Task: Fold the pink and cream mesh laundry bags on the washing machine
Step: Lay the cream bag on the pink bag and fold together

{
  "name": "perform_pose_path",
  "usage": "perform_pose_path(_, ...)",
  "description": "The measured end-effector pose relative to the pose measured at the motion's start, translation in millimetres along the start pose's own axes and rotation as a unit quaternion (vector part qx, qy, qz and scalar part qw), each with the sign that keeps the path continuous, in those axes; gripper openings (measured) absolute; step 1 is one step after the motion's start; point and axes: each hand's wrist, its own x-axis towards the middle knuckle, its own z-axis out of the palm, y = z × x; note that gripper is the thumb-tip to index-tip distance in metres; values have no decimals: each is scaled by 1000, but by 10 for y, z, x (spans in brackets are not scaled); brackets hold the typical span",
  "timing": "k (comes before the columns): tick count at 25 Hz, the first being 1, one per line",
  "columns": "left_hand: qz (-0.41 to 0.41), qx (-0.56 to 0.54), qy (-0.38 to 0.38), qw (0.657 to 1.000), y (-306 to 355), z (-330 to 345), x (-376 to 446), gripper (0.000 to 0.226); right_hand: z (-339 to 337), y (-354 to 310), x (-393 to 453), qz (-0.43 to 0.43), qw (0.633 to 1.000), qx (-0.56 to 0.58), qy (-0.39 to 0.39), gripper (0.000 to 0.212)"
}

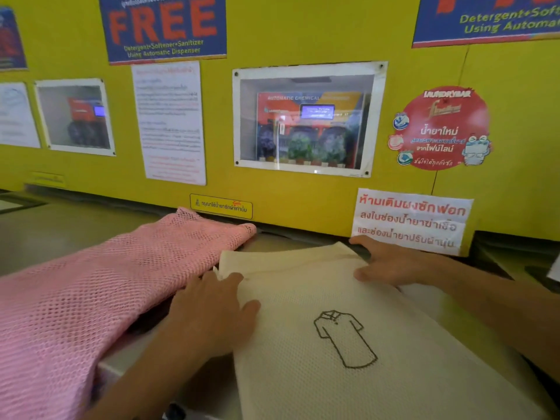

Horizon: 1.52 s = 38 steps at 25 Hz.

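The scene is bright and evenly lit, with soft, diffuse light and saturated colour on the yellow wall [272, 40]. A faint dark shadow sits under the pink mesh bag [91, 283] near its edge at 7 o'clock. Pale glare washes the clear window panel [309, 119]. Posters at 10 and 2 o'clock are blurred, and wide-angle distortion bends the edges.
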Motion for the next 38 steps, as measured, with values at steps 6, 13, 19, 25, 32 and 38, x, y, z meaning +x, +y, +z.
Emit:
perform_pose_path(6, 64, -167, -13, 984, 8, -105, 45, 54, -87, -56, 15, 43, 980, 137, -136, 64)
perform_pose_path(13, 156, -316, 82, 932, -299, -779, 327, 46, -811, 19, 206, 25, 971, 189, -143, 95)
perform_pose_path(19, 169, -184, 127, 960, -1547, -1424, 1038, 43, -427, -1299, 192, 16, 923, 357, -146, 58)
perform_pose_path(25, 89, -104, 76, 988, -2639, -830, 1565, 47, 511, -2746, 423, 38, 986, 147, -66, 40)
perform_pose_path(32, 139, -132, -99, 976, -3032, -220, 1139, 61, 1141, -3387, 278, -106, 989, -87, -56, 72)
perform_pose_path(38, 187, -179, 1, 966, -3080, -373, 724, 26, 1253, -3636, 102, -125, 978, -160, -55, 60)
